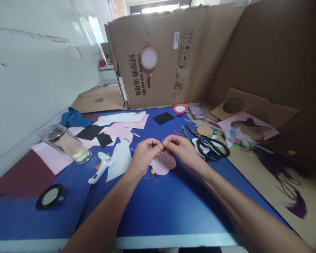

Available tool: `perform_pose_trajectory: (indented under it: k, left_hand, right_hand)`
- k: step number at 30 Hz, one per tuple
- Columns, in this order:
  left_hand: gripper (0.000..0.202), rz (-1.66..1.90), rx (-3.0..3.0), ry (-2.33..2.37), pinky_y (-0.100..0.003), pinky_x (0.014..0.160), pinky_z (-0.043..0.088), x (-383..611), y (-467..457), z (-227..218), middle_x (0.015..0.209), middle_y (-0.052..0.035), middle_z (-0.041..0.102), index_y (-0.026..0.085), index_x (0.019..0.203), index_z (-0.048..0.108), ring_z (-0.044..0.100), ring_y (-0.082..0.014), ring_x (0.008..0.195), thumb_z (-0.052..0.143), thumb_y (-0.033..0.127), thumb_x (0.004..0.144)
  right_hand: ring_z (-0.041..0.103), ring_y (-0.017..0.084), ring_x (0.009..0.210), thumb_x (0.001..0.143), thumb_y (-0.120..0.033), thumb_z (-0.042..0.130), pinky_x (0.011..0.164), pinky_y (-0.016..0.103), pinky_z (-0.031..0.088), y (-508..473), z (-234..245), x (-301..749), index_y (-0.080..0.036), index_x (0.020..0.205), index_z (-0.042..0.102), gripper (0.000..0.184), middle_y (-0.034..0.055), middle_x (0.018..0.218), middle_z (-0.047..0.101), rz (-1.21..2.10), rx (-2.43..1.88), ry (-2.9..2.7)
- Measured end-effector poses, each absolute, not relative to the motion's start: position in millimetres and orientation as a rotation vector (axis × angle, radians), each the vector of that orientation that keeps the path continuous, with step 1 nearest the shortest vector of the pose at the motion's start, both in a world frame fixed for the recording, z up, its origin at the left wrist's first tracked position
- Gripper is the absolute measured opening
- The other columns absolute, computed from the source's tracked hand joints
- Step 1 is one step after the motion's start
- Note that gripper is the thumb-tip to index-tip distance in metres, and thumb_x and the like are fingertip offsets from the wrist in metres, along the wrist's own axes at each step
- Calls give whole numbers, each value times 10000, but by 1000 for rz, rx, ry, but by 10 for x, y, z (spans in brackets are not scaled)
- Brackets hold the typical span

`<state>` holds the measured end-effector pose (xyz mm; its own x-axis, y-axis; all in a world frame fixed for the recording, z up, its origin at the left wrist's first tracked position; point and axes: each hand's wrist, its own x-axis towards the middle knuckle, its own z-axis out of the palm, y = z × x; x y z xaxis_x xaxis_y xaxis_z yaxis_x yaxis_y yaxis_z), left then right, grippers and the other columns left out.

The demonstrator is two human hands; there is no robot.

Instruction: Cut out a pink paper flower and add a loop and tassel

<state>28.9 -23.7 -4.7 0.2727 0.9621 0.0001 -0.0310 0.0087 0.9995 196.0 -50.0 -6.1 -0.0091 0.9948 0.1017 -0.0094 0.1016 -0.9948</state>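
Note:
My left hand and my right hand meet over the middle of the table, thumbs and index fingers pinched tip to tip. A small dark-pink piece shows between the fingertips; its kind is too small and too covered to make out. Just below the fingers is a pink paper cut-out with a rounded, scalloped edge and lines drawn on it, its upper part hidden by the hands. At its lower left edge sits a small yellow bead.
A white glue gun, a glass jar and a roll of black tape stand left. Black-handled scissors and purple tassels lie right. A round ornament hangs on the cardboard wall behind.

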Motion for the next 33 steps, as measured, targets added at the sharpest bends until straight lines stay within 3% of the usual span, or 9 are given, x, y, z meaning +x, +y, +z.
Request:
perform_pose_trajectory:
  k: [5, 17, 29, 33]
  left_hand:
    - [137, 982, 1271, 941, -254, 558, 368, 249, -207, -66, 584, 14, 613, 200, 755, 740, 525, -113, 542, 722, 334, 770]
    - [82, 913, 1318, 976, -251, 545, 368, 225, -218, -17, 569, 24, 600, 206, 717, 709, 498, -108, 528, 678, 278, 693]
    - [97, 895, 1302, 955, -253, 559, 375, 230, -228, -15, 583, 21, 598, 205, 724, 693, 501, -109, 539, 722, 298, 717]
    - [146, 923, 1311, 940, -253, 571, 376, 222, -210, -31, 602, 22, 595, 198, 726, 688, 497, -105, 552, 767, 321, 735]
  right_hand:
    - [521, 153, 654, 827, -525, 783, 646, 316, 436, -500, -55, 1966, -217, 746, 680, 335, 2, 722, 660, 1161, -1127, -1253]
    - [507, 139, 620, 801, -434, 750, 619, 301, 407, -497, -68, 1971, -214, 734, 662, 246, -26, 676, 614, 1159, -1141, -1295]
    - [494, 140, 609, 800, -474, 784, 606, 301, 398, -490, -59, 1975, -218, 733, 663, 291, -29, 662, 599, 1166, -1153, -1281]
    - [499, 149, 622, 833, -575, 793, 610, 304, 414, -491, -73, 1989, -222, 740, 661, 388, -23, 661, 593, 1179, -1124, -1279]
